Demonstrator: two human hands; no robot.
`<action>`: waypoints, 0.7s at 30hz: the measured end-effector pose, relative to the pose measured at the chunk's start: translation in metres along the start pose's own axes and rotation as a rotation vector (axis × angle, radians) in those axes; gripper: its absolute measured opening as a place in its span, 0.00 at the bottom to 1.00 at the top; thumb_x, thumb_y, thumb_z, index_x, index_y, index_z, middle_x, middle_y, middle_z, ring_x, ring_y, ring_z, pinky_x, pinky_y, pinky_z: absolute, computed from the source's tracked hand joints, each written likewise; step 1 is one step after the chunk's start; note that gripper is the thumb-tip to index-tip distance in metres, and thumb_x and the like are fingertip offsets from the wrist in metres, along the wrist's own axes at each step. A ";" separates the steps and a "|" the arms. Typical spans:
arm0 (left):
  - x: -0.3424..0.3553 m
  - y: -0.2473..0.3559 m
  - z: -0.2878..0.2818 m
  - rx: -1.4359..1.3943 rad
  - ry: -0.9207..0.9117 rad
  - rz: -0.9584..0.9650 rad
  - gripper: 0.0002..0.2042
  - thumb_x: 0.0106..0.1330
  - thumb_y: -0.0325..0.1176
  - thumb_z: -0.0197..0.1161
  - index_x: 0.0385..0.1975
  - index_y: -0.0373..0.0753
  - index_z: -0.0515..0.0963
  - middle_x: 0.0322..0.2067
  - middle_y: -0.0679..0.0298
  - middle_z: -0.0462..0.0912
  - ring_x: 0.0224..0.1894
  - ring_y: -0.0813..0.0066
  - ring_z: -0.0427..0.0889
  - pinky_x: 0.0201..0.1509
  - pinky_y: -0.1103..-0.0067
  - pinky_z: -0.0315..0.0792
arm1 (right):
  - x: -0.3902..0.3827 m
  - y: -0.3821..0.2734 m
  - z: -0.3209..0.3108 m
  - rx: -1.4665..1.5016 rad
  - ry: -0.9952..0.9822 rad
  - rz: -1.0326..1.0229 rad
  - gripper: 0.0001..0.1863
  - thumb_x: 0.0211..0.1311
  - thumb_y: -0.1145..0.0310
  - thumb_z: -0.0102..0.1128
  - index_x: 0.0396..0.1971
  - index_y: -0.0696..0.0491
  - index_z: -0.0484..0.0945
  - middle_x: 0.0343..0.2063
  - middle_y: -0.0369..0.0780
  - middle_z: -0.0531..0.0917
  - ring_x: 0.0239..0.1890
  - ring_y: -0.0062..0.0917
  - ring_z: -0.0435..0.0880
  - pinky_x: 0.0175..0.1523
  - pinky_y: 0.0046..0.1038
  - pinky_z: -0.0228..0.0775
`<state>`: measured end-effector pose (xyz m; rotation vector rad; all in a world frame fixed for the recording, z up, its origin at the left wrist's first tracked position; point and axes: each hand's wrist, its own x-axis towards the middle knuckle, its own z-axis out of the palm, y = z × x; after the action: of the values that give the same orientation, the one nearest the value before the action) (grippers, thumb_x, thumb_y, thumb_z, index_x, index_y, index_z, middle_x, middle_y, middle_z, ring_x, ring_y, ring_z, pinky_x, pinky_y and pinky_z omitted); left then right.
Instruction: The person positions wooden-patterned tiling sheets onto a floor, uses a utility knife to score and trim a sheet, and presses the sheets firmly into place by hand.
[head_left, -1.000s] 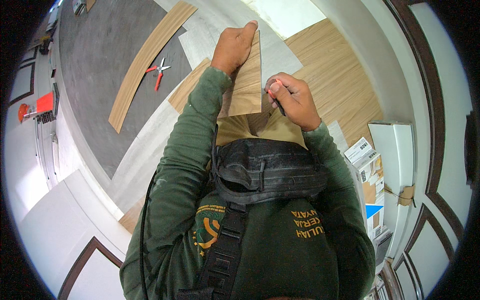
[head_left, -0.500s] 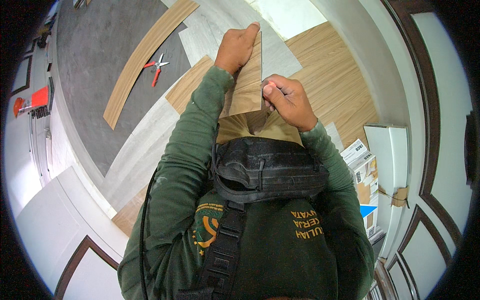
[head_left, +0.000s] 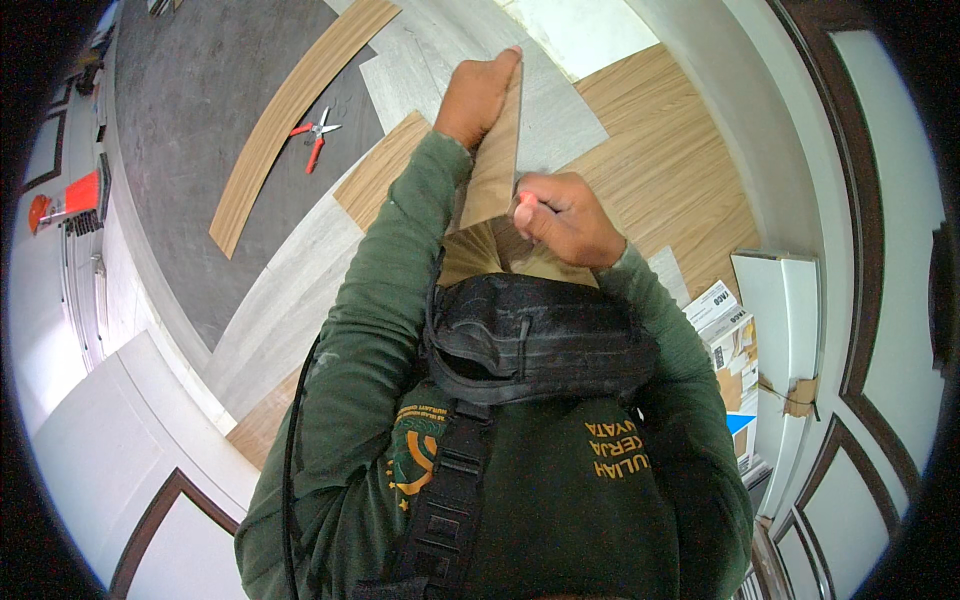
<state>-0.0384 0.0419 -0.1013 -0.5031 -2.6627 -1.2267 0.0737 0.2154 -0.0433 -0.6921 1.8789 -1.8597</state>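
Observation:
My left hand (head_left: 478,97) grips the far end of a short wood-look floor plank (head_left: 497,165), thumb stretched along its top edge. The plank stands tilted on edge in front of my body. My right hand (head_left: 572,220) is closed in a fist at the plank's near right edge. A bit of red shows at its fingers, but what it holds is mostly hidden. Red-handled snips (head_left: 317,138) lie with blades spread on the dark underlay (head_left: 200,120), beside a long loose wood-look plank (head_left: 290,110).
Grey planks (head_left: 285,275) and wood-look planks (head_left: 660,150) cover the floor around me. At right, cartons (head_left: 715,305) and a long white box (head_left: 780,300) stand by the wall. A white panelled door (head_left: 140,420) is at lower left, and an orange-red tool (head_left: 75,197) lies far left.
My right hand has moved slightly nearer me and closed in against the plank's edge. The plank has turned more edge-on, while my left hand keeps its grip.

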 end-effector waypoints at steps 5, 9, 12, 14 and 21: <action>0.006 0.007 -0.010 -0.085 -0.059 -0.157 0.14 0.72 0.41 0.47 0.45 0.41 0.77 0.26 0.43 0.80 0.28 0.49 0.80 0.34 0.66 0.72 | 0.000 0.002 -0.001 0.110 0.183 0.047 0.13 0.68 0.65 0.55 0.27 0.58 0.77 0.19 0.34 0.75 0.23 0.14 0.71 0.29 0.21 0.64; 0.005 0.008 -0.004 -0.197 -0.041 -0.233 0.14 0.72 0.41 0.47 0.44 0.41 0.77 0.26 0.43 0.80 0.28 0.48 0.80 0.34 0.65 0.72 | 0.009 0.004 -0.001 0.102 0.291 0.109 0.14 0.69 0.64 0.55 0.27 0.58 0.78 0.18 0.33 0.75 0.22 0.14 0.72 0.29 0.21 0.64; 0.005 0.005 -0.005 -0.091 -0.055 -0.155 0.13 0.72 0.39 0.47 0.46 0.42 0.77 0.26 0.43 0.80 0.29 0.48 0.80 0.33 0.65 0.72 | 0.012 0.002 -0.001 0.106 0.239 0.092 0.15 0.70 0.63 0.54 0.27 0.58 0.78 0.17 0.32 0.75 0.22 0.13 0.72 0.29 0.20 0.64; 0.003 0.003 -0.002 -0.003 -0.038 -0.058 0.12 0.72 0.38 0.47 0.46 0.42 0.76 0.26 0.44 0.80 0.29 0.48 0.81 0.32 0.65 0.72 | 0.011 0.003 -0.002 0.081 0.207 0.116 0.15 0.70 0.62 0.54 0.28 0.58 0.77 0.17 0.32 0.75 0.22 0.13 0.72 0.28 0.20 0.65; 0.000 0.016 -0.001 -0.060 -0.065 -0.088 0.13 0.72 0.38 0.48 0.45 0.39 0.76 0.26 0.46 0.81 0.28 0.49 0.80 0.33 0.64 0.73 | 0.006 0.008 -0.004 0.111 0.135 0.123 0.15 0.70 0.61 0.53 0.26 0.56 0.75 0.17 0.32 0.75 0.21 0.14 0.72 0.28 0.20 0.65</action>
<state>-0.0327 0.0509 -0.0897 -0.4457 -2.7358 -1.3411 0.0658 0.2152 -0.0511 -0.4148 1.8382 -1.9564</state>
